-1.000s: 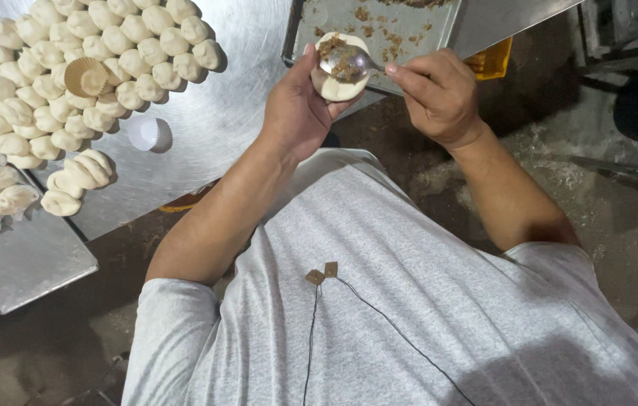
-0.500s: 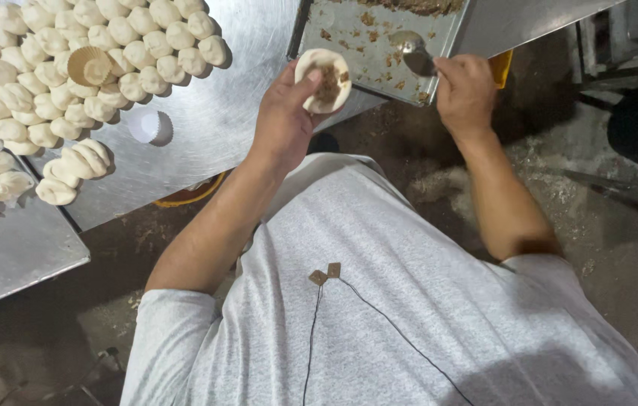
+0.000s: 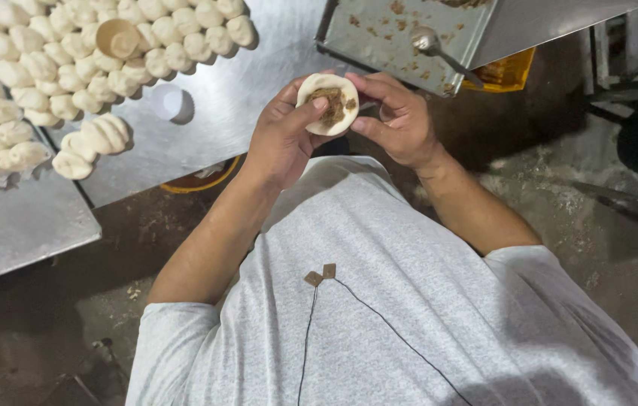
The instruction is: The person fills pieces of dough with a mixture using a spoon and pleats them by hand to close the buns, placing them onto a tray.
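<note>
Brown filling now sits in the dough round [image 3: 327, 104]; half a second ago the wrapper was filled but the right hand was off at the tray with the spoon. Spoon [image 3: 439, 49] is parked now, bowl down on the metal filling tray [image 3: 379, 37], handle angled out toward the tray's near edge. So scooping is done for this piece and both hands are on the wrapper.

Left hand [image 3: 281, 139]: cupping the dough round from below, thumb lying across its lower rim. Grasping it. Right hand [image 3: 402, 120]: fingers closed in on the round's right edge, pinching or about to; can't tell if a fold is started. Dough is held in the air, in front of the chest, just off the near edge of the steel table [image 3: 259, 98].

Around it: rows of finished dumplings [image 3: 56, 68] on the table to the left, a few pleated ones at the near end, a small cup [image 3: 118, 37] standing among them, a white lump of dough [image 3: 167, 101] lying alone. Grey shirt with a clipped wire below.
</note>
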